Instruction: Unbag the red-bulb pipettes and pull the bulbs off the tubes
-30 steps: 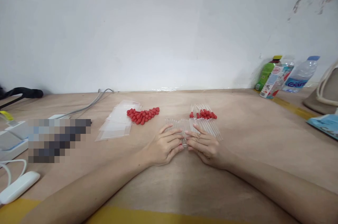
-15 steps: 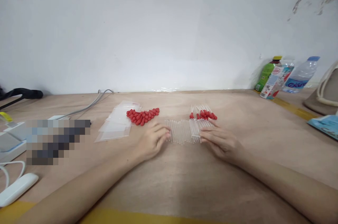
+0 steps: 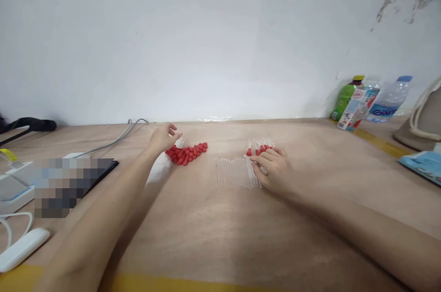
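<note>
A row of clear glass tubes (image 3: 234, 172) lies flat on the brown table (image 3: 220, 227). My right hand (image 3: 272, 167) rests at the row's right end, its fingers curled and touching the tubes beside several tubes fitted with red bulbs (image 3: 259, 148). My left hand (image 3: 161, 138) is stretched out over the left edge of a heap of loose red rubber bulbs (image 3: 188, 152), fingers bent as in a pinch; I cannot see whether it holds a bulb. Small clear plastic bags (image 3: 155, 170) lie under my left forearm.
Three bottles (image 3: 365, 101) stand by the wall at the back right, with a beige bag (image 3: 422, 122) and a blue packet (image 3: 422, 163) beside them. On the left are a grey cable (image 3: 113, 138), a white device (image 3: 20, 246) and a blurred-out patch (image 3: 69, 184).
My left hand has left the tube row and reached up-left to the heap of red bulbs. My right hand slid slightly along the right end of the tubes.
</note>
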A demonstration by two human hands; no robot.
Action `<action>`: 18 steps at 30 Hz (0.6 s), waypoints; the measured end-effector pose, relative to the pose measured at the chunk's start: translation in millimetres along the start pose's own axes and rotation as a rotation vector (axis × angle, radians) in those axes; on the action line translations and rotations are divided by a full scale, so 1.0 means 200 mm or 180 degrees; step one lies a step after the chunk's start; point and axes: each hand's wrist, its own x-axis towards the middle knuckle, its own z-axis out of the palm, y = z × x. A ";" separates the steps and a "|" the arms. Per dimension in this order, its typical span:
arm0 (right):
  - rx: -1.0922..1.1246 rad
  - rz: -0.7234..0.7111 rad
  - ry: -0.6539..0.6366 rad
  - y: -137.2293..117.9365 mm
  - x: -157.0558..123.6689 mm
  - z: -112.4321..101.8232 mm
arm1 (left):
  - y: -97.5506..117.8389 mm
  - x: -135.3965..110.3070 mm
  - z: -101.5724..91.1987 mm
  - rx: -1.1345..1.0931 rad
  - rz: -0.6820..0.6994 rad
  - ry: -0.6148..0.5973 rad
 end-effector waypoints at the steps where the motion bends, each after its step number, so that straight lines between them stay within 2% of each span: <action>1: -0.0082 -0.0004 0.0022 0.00 0.00 0.02 | -0.02 0.01 0.03 0.0078 -0.0024 -0.0033; 5: -0.0372 0.0029 -0.0054 0.00 -0.02 0.07 | -0.05 0.00 0.09 0.0265 0.0076 -0.0317; 11: -0.0444 0.0132 -0.0298 -0.01 -0.04 0.10 | -0.06 0.01 0.06 0.0269 0.0118 -0.0628; 18: -0.0317 0.0265 -0.0680 -0.06 -0.03 0.07 | 0.01 -0.02 0.03 -0.0084 0.0449 -0.0064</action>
